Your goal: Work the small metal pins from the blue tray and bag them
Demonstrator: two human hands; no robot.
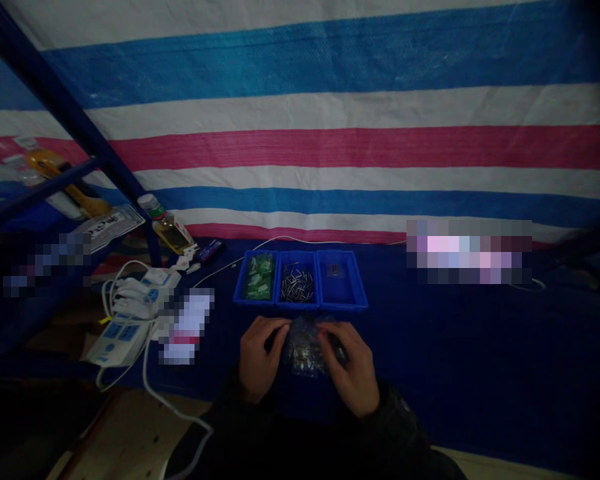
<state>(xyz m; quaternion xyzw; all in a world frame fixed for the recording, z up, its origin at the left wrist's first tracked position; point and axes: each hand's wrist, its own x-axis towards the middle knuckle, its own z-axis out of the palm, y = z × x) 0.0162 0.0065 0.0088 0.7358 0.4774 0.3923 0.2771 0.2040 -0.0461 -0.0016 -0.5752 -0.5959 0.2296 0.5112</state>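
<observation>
My left hand [259, 359] pinches the left upper edge of a clear plastic bag [305, 353] between thumb and fingers. On the opposite side, my right hand [354, 368] grips the same bag, fingers bent and thumb along it. Shiny small pieces show through the plastic, too dim to name. Just beyond the hands stands a row of blue bins. The left bin [237, 293] has green-and-white small packets [260, 275] in it. Loose metal pins or screws [296, 285] lie in the middle bin [279, 297]. One small clear packet [335, 270] sits in the right bin [363, 297].
At left lie power strips [125, 340] with plugs and white cables, beside a blurred-out phone-like screen [187, 330]. A drink bottle [167, 227] leans by the blue metal frame [80, 120]. Another blurred screen [470, 252] is at the back right, before striped sheeting [330, 147].
</observation>
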